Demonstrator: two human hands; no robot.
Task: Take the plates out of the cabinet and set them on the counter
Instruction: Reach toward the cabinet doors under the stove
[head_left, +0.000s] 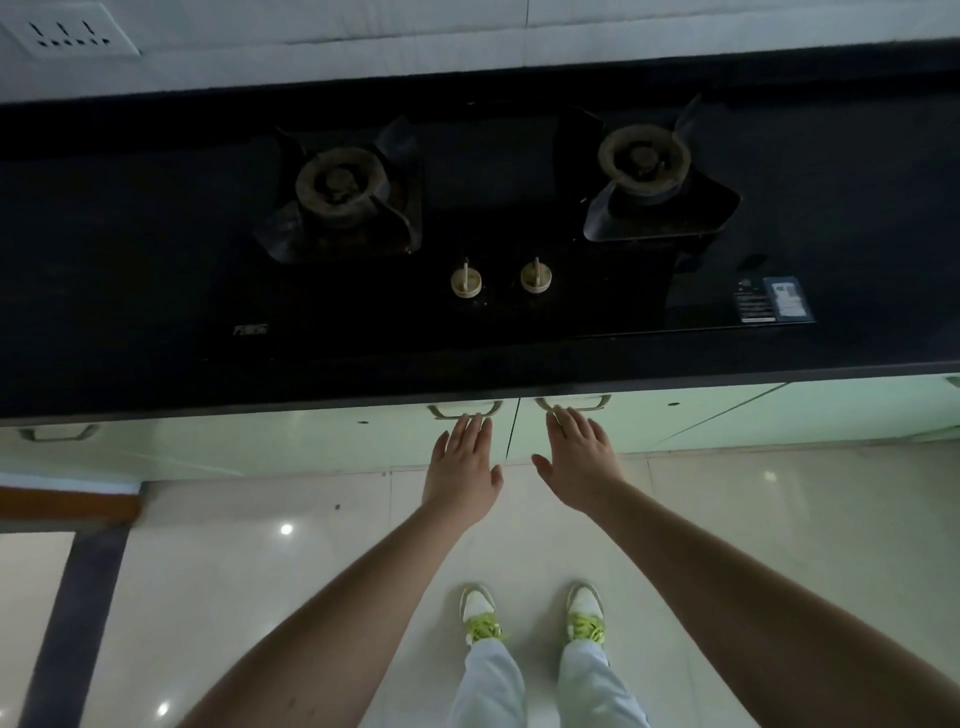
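Reaching with flat, straight fingers, the left hand (464, 472) and right hand (579, 464) hold nothing below the black stone counter (156, 364), so they may slip off the curved metal handles (464, 411) of the shut pale green cabinet doors (311, 441), probably hiding the plates.

Left hand (464, 467) and right hand (577, 464) are reaching, fingers straight, to the closed cabinet doors' (332, 441) handles (465, 410) beneath the counter (130, 260).
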